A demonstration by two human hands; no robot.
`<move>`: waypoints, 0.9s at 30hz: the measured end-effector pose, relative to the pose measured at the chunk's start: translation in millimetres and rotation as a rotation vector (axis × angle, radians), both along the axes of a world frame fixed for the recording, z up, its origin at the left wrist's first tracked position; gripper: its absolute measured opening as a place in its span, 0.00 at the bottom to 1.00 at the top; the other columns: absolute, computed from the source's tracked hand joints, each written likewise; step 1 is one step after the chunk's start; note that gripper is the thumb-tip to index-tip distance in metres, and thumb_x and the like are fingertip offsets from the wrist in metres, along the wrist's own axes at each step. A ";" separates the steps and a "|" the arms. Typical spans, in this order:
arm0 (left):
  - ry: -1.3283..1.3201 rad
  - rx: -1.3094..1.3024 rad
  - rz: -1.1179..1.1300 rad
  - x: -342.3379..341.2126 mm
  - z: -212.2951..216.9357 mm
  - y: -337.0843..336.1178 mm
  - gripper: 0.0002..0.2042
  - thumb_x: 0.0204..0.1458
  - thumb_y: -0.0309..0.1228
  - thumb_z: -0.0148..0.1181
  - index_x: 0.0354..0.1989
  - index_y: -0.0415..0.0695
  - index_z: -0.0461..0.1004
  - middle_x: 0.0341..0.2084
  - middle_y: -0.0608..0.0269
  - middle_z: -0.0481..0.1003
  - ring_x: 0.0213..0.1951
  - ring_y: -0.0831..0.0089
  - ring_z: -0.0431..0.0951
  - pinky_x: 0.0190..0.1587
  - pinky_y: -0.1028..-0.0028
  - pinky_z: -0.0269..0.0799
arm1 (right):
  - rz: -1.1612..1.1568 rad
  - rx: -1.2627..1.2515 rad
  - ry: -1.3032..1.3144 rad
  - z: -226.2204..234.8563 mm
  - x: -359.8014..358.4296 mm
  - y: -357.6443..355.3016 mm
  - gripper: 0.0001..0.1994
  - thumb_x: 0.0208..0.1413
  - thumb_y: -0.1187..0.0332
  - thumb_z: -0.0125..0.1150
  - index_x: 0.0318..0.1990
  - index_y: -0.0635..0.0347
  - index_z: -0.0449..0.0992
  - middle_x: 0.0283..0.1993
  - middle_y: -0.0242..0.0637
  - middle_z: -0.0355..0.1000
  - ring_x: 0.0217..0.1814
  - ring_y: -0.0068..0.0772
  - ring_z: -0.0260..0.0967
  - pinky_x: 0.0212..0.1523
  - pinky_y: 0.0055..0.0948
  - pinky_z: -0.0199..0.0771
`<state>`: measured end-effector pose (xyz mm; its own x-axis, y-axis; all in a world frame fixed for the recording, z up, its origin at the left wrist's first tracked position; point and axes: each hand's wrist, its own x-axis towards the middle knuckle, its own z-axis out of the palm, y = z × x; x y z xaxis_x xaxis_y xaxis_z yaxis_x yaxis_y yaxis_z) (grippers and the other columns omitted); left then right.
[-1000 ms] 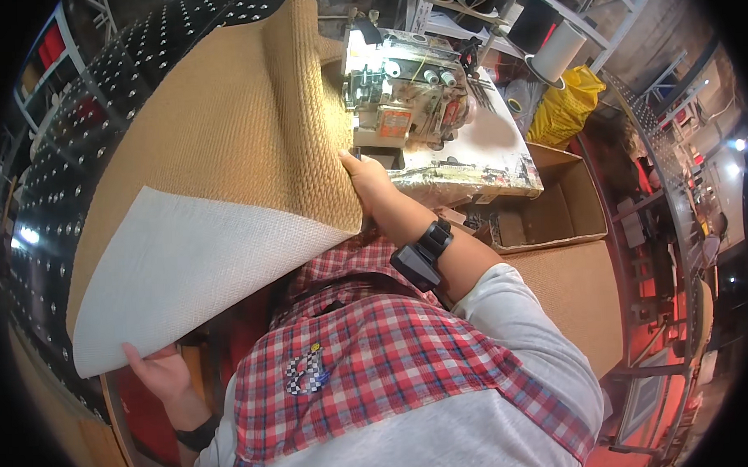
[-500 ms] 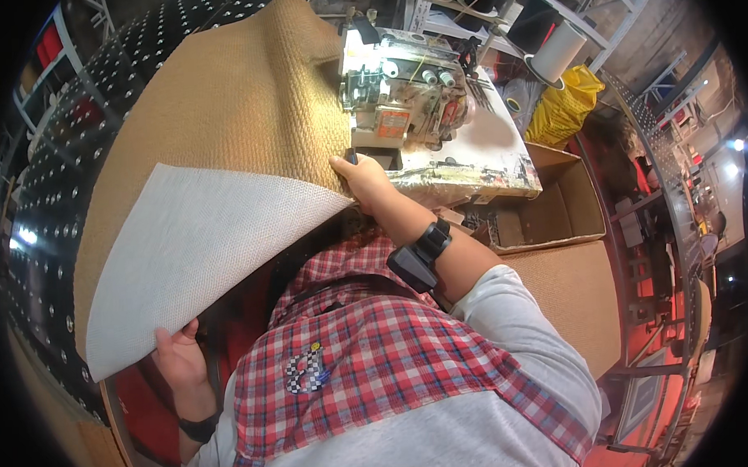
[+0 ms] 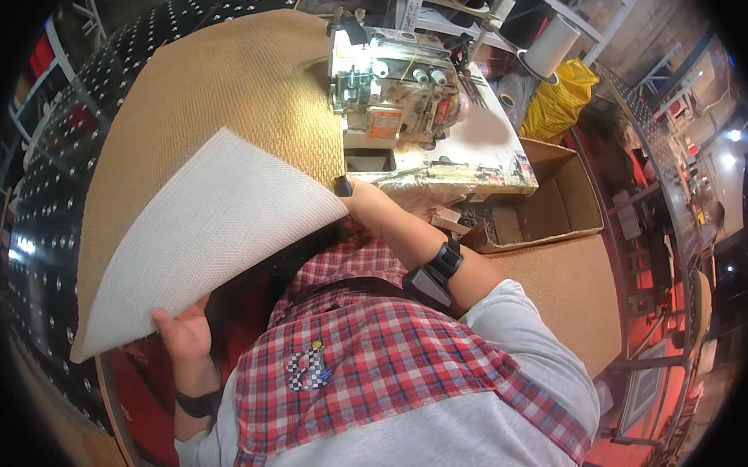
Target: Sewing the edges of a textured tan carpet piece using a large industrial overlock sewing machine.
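Partly, the mat (image 3: 220,70) hides the left hand (image 3: 185,332), pinching its edge, and the right hand (image 3: 363,204), grip unclear.

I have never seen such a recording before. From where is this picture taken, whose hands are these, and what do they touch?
No robot here: these are a person's own bare hands, seen by a head-worn fisheye camera looking down, so straight edges bend near the rim. A large brown woven sheet spreads from a black studded table to a sewing machine. Its near part is folded over, showing a white underside. The left hand touches the near edge; the right hand is at the corner by the machine, with a small dark item I cannot identify.
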<state>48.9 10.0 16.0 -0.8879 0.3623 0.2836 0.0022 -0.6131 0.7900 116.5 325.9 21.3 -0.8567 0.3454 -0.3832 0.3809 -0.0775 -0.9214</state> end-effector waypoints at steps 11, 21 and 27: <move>-0.336 0.083 0.215 -27.8 32.3 3.3 0.32 0.48 0.53 0.45 0.57 0.49 0.50 0.55 0.62 0.56 0.55 0.63 0.56 0.54 0.61 0.55 | 0.016 -0.275 0.188 -17.9 14.8 -4.6 0.10 0.44 0.69 0.59 0.34 0.61 0.68 0.22 0.28 0.64 0.20 0.18 0.59 0.21 0.20 0.61; -0.390 0.112 0.391 -58.1 35.8 -5.5 0.31 0.49 0.54 0.38 0.56 0.46 0.52 0.54 0.61 0.56 0.55 0.62 0.56 0.53 0.61 0.55 | -0.059 -0.090 0.085 -12.9 17.1 -12.2 0.13 0.50 0.64 0.53 0.37 0.66 0.68 0.28 0.34 0.68 0.27 0.21 0.63 0.29 0.22 0.64; -0.362 0.231 0.027 -65.8 19.3 5.6 0.33 0.46 0.57 0.41 0.56 0.46 0.52 0.54 0.63 0.56 0.55 0.63 0.56 0.53 0.61 0.54 | -0.095 0.005 0.145 -40.5 11.0 -8.0 0.14 0.52 0.62 0.51 0.37 0.66 0.68 0.29 0.34 0.69 0.27 0.22 0.63 0.29 0.24 0.64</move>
<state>-16.9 15.6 35.3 -0.9534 0.3007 0.0230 -0.2311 -0.7775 0.5848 127.5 317.9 -19.2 -0.8665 0.4286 -0.2559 0.2348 -0.1024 -0.9666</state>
